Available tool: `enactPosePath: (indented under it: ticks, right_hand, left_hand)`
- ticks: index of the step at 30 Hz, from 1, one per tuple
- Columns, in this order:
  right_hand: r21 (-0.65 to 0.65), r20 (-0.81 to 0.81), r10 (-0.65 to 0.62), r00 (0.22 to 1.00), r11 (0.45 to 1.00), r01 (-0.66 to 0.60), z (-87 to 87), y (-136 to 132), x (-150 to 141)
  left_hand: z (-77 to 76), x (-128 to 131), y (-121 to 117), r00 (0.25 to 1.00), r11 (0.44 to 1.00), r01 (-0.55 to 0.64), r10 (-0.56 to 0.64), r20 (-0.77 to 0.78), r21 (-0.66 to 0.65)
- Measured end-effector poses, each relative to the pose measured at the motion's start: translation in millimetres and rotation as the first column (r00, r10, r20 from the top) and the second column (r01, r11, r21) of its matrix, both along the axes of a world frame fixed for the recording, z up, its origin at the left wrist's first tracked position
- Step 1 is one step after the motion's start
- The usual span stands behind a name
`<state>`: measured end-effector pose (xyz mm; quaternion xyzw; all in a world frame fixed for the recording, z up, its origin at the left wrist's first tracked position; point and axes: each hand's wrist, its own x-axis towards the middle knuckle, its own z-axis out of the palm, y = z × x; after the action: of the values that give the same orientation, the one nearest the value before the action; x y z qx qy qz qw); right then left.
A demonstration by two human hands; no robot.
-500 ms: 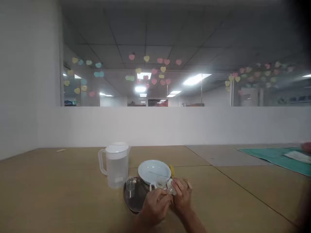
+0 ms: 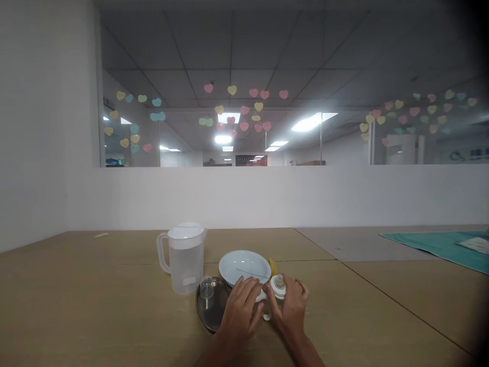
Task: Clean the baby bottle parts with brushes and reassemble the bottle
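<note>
Since the earlier frame, the left grip (image 2: pixel 239 308) has loosened from its pinch beside the other hand and stretched its fingers forward, while the right grip (image 2: pixel 291 306) has come round to show a white bottle top (image 2: pixel 278 291) upright. The right fingers and thumb are closed about that top, from which a translucent teat (image 2: pixel 279 280) points up; what lies beneath is mostly hidden by the hand. The left grip is open, palm down, its fingers reaching toward the near rim of the bowl; whether they touch it, I cannot tell. Between the two hands shows a white piece (image 2: pixel 261 295), partly covered, and below it a small white curved end (image 2: pixel 266 317), close to the right thumb.

Just beyond the hands sits the pale bowl (image 2: pixel 233 265), with a thin dark line across its inside. A yellow object (image 2: pixel 272 265) shows beside the bowl's right edge, behind the right hand. To the left, a dark, shiny metal tray (image 2: pixel 215 313) lies partly behind the left hand, with a clear cup (image 2: pixel 207 288) on it. Farther left, a translucent pitcher (image 2: pixel 186 267) stands on the wood-toned counter (image 2: pixel 114 306), its handle turned left. At the far right lies a teal cloth (image 2: pixel 431 245).
</note>
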<state>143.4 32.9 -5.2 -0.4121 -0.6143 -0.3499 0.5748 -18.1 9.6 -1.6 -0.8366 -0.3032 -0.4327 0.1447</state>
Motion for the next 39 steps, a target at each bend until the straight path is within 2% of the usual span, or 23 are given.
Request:
enactPosePath:
  ticks: [6, 13, 17, 20, 30, 39]
  right_hand:
    - [-0.062, -0.017, 0.061, 0.998, 0.996, -0.062, -3.2, -1, -8]
    - [-0.089, -0.079, 0.045, 0.996, 0.995, -0.052, -3.0, -2, -12]
    - [-0.106, -0.072, 0.050, 0.996, 0.993, -0.058, -3.9, -2, -13]
    - [-0.110, -0.065, 0.058, 0.996, 0.992, -0.065, -5.3, -2, -14]
    - [-0.137, -0.099, 0.090, 0.991, 0.985, -0.103, -9.8, 0, -10]
    - [-0.159, -0.137, 0.096, 0.986, 0.980, -0.118, -8.8, -1, -11]
  left_hand:
    - [0.8, 0, -4, 0.976, 0.977, 0.129, -0.095, 0.197, -0.170]
    - [5.7, -2, -7, 0.933, 0.938, 0.239, -0.150, 0.328, -0.250]
    - [9.0, 0, -10, 0.918, 0.930, 0.229, -0.108, 0.381, -0.288]
    - [10.7, 1, -12, 0.929, 0.932, 0.188, -0.067, 0.364, -0.308]
    - [14.1, 5, -16, 0.946, 0.952, 0.137, -0.043, 0.322, -0.273]
    - [5.7, 6, -15, 0.916, 0.957, 0.141, -0.029, 0.401, -0.253]
